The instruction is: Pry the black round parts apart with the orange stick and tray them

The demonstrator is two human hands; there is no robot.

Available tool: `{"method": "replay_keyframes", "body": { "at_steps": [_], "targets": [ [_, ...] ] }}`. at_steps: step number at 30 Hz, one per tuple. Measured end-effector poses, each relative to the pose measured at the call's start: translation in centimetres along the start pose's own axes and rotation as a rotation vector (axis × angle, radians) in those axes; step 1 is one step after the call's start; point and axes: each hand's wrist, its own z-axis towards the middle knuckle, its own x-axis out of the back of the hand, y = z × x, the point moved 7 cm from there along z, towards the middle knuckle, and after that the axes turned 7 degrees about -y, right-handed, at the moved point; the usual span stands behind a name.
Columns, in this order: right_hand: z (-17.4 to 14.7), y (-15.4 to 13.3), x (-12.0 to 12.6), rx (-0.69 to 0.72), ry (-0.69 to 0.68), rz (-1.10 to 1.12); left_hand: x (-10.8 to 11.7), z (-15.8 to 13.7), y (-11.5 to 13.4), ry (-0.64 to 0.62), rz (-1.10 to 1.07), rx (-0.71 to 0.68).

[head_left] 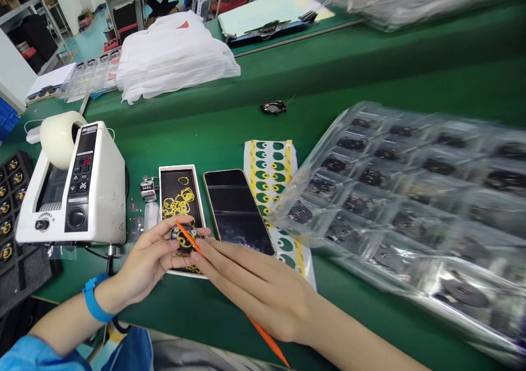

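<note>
The left hand point(150, 256) pinches a round disc point(182, 243); the right hand point(263, 289) grips an orange stick point(269, 342) across it.

From the view's centre: one left hand point(148, 256) at eight o'clock, holding one round part point(181, 244); one right hand point(263, 289) at six, with one orange stick point(269, 340). One tape dispenser point(82, 190) and one tally counter point(148, 189) at nine, one smartphone point(238, 209) at seven, one loose component point(273, 107) at twelve. Yellow rings point(181, 202) at eight overlap too much to count.
</note>
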Motion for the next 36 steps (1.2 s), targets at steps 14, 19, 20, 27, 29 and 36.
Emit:
{"method": "replay_keyframes", "body": {
  "at_steps": [14,19,20,27,29,36],
  "targets": [
    [-0.4,3.1,3.4,-0.357,0.248,0.031,0.2,-0.2,1.0,0.117,0.309,-0.058],
    [-0.5,3.2,3.2,-0.445,0.223,0.091,0.1,-0.4,1.2,0.164,0.467,-0.084],
    [-0.6,3.2,3.1,-0.460,0.229,0.118,0.2,-0.4,1.2,0.182,0.501,-0.083],
    [-1.0,3.3,3.1,-0.465,0.287,0.187,0.5,-0.6,1.2,0.281,0.582,-0.083],
    [-0.7,2.9,2.8,-0.422,0.262,0.214,0.5,-0.5,1.2,0.276,0.556,-0.092],
    [0.6,1.5,0.6,-0.430,0.116,0.126,-0.5,-0.5,0.8,0.187,0.543,-0.182]
  ]
}}
